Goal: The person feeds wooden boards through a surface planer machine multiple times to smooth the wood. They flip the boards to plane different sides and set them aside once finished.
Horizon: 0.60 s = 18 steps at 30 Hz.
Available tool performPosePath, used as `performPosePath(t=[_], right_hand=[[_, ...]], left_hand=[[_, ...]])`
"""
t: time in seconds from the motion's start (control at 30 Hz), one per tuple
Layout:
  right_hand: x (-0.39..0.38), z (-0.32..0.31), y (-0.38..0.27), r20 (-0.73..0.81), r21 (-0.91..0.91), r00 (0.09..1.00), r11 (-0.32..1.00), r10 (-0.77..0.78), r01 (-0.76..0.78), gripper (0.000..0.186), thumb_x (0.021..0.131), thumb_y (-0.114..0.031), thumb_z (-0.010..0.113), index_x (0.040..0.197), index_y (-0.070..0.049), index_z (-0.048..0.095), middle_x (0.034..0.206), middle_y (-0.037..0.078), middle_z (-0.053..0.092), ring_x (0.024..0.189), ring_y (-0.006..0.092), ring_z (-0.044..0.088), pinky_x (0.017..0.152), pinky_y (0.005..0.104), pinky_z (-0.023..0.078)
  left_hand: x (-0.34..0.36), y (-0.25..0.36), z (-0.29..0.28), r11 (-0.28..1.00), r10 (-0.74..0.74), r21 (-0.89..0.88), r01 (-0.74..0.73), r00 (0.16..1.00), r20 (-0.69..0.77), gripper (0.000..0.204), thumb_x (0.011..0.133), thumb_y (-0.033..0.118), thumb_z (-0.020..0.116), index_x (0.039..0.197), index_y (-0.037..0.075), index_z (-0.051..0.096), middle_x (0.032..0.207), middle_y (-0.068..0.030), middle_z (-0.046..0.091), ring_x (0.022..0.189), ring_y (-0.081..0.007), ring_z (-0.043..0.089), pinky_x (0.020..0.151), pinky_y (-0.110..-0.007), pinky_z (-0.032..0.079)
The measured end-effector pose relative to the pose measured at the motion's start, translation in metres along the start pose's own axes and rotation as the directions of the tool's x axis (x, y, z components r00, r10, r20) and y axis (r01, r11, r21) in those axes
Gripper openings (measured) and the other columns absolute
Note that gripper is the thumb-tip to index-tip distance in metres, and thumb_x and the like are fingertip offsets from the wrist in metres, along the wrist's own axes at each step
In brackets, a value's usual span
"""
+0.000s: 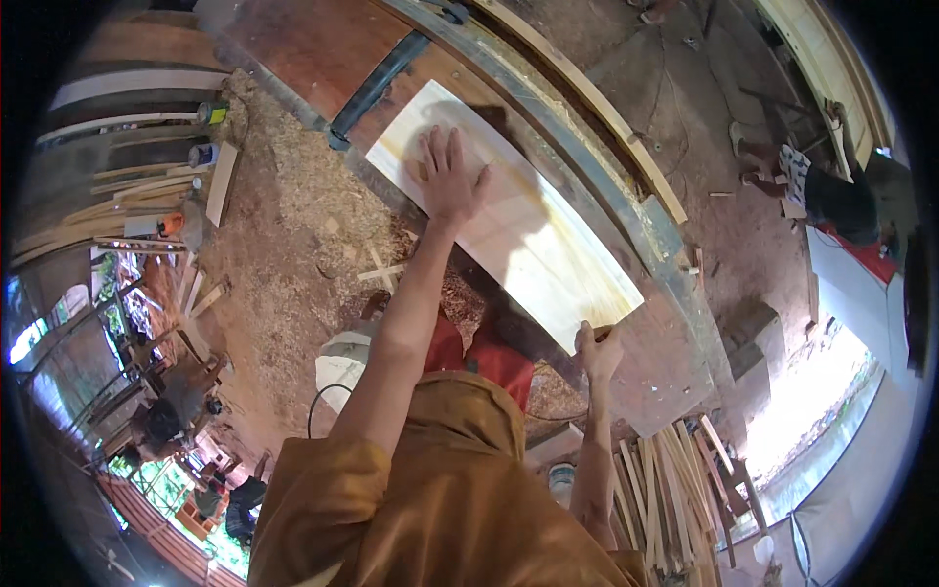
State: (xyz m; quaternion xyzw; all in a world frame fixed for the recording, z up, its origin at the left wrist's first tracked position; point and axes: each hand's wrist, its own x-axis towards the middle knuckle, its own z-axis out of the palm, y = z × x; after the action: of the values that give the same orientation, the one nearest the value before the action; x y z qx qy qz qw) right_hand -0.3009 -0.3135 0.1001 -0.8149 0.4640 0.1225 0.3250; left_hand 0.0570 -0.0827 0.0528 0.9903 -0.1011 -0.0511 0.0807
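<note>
A wide, pale wooden board [528, 245] lies flat and slantwise on a long, reddish-brown machine table [655, 386]. My left hand [452, 186] rests on top of the board toward its far end, palm down with the fingers spread. At the near right corner, my right hand [599, 352] grips the end of the board, its fingers curled at the edge and partly hidden. A dark bar or slot [380, 86] crosses the table just beyond the board's far end. Shadow covers part of the board's upper face.
A long wooden strip [597, 108] runs along the table's far side. Wood shavings [303, 196] cover the floor at left, near stacked boards [147, 181]. More narrow wood strips [660, 489] stand at lower right. Another person [841, 201] is at the far right.
</note>
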Motion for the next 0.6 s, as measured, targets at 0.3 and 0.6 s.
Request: performPosePath(t=[0.3, 0.6], right_hand=[[0.016, -0.011, -0.075, 0.128, -0.150, 0.960, 0.952, -0.248, 0.266, 0.037, 0.089, -0.035, 0.079, 0.104, -0.003, 0.066, 0.105, 0.019, 0.072, 0.097, 0.0391, 0.069, 0.083, 0.0498, 0.054], [0.080, 0.026, -0.054, 0.144, -0.256, 0.468, 0.424, -0.872, 0.869, 0.051, 0.090, -0.029, 0.064, 0.140, -0.027, 0.069, 0.160, 0.012, 0.051, 0.151, 0.0395, 0.042, 0.119, 0.0615, 0.032]], left_hand=[[0.057, -0.046, -0.009, 0.994, -0.003, 0.105, 0.006, 1.000, -0.032, 0.097, 0.096, 0.070, 0.055, 0.170, 0.020, 0.017, 0.178, -0.0116, 0.008, 0.164, -0.0357, 0.003, 0.120, -0.076, 0.007], [0.061, -0.042, -0.011, 0.987, -0.018, 0.160, 0.017, 1.000, 0.006, 0.095, 0.097, 0.067, 0.055, 0.170, 0.020, 0.017, 0.178, -0.0115, 0.010, 0.164, -0.0356, 0.006, 0.121, -0.076, 0.009]])
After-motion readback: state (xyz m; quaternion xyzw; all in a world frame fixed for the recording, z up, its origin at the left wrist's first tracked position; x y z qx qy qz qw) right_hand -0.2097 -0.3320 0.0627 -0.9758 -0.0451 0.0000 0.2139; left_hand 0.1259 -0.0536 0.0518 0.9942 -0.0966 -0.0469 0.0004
